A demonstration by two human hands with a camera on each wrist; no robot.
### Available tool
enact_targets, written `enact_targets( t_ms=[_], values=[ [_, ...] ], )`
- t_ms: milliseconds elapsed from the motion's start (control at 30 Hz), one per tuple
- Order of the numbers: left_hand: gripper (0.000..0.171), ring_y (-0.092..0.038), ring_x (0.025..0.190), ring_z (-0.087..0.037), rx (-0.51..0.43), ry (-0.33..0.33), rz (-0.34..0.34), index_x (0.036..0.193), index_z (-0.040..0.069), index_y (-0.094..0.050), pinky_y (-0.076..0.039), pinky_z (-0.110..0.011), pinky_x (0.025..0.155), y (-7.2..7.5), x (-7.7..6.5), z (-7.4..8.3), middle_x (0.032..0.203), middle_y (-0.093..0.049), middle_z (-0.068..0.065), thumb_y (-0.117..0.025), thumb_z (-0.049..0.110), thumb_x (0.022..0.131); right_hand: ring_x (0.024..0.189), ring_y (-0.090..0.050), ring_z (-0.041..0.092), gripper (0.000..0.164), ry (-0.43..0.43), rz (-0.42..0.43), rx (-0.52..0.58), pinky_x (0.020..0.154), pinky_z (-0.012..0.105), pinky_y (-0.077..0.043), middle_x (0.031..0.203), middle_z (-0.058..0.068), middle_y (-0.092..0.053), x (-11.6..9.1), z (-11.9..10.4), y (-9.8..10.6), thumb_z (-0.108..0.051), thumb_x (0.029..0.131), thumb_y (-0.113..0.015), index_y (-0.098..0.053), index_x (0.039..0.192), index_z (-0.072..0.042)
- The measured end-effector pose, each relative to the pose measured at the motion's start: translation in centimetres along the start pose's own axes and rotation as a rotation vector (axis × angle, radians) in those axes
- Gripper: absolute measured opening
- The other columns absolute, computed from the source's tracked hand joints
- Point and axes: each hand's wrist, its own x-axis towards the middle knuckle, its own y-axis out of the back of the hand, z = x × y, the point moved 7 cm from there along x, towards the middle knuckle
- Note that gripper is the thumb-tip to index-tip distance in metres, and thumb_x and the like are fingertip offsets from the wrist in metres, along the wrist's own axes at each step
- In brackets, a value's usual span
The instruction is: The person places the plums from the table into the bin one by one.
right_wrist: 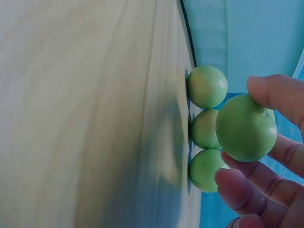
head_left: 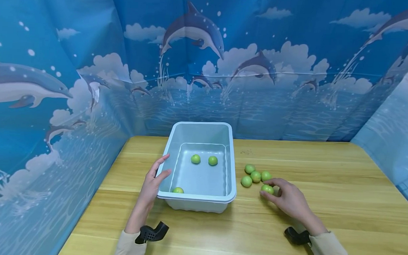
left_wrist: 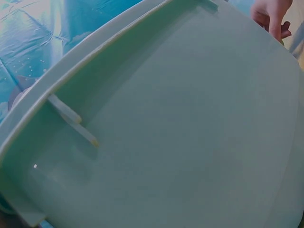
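Observation:
My right hand pinches a small round green fruit between thumb and fingers, over the wooden table. Several like it, some with a yellowish-red tinge, lie grouped just beyond and left of that hand, among them a green fruit. Left of the group stands a pale blue-grey plastic bin. Inside are three more green fruits, two toward the far end and one green fruit at the near left corner. My left hand rests at the bin's left rim, thumb and index finger extended over it; its other fingers are hidden.
Everything stands on a wood-grain table with rounded far corners. A blue sheet printed with dolphins hangs behind the table and along its left and right sides. The bin's side wall fills most of the left wrist view.

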Motion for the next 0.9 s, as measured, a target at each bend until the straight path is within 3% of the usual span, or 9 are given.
enact_targets(
  t_ms=[367,900],
  values=[
    [0.046,-0.015,0.140,-0.025,-0.002,-0.004,-0.002,0.142,0.021,-0.042,-0.013,-0.053,0.109,0.0,0.0,0.0,0.154,-0.019,-0.004,-0.053,0.017,0.098,0.055,-0.047,0.005,0.034,0.059,0.086,0.005,0.045,0.025,-0.037,0.096,-0.002,-0.064,0.0,-1.1,0.6,-0.034,0.082,-0.075,-0.069,0.108,-0.013],
    [0.046,-0.017,0.139,-0.024,-0.008,0.000,0.001,0.142,0.021,-0.043,-0.016,-0.050,0.109,0.0,0.0,0.1,0.154,-0.019,-0.005,-0.053,0.016,0.097,0.054,-0.043,0.000,0.030,0.186,0.231,-0.005,0.044,0.022,-0.036,0.088,-0.006,-0.063,0.2,-3.3,2.1,-0.025,0.077,-0.080,-0.069,0.102,-0.015]
  ],
)
